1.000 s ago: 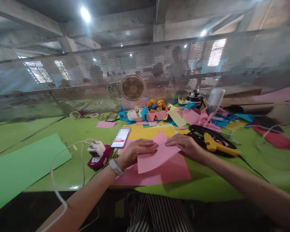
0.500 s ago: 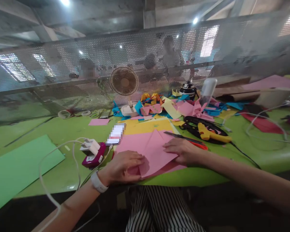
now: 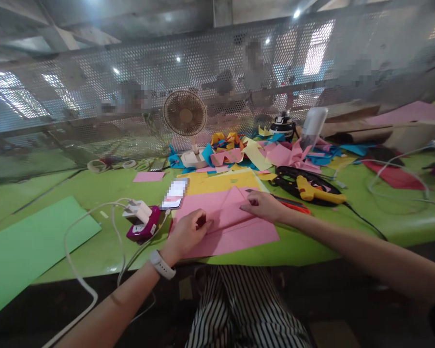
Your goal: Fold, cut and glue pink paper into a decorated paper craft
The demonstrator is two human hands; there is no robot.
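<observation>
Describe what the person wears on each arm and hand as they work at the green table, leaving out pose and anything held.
Both forearms are bare, with no sleeves in view. The left hand has a white band with a dark face around its wrist. The right hand shows no gloves, rings or band.

Hidden, cut off and blurred

The left hand (image 3: 187, 231) covers part of the pink paper (image 3: 227, 220); the phone (image 3: 174, 194) screen is blurred; people behind the mesh screen (image 3: 94, 106) are indistinct; the green sheet (image 3: 29, 241) runs off-frame.
</observation>
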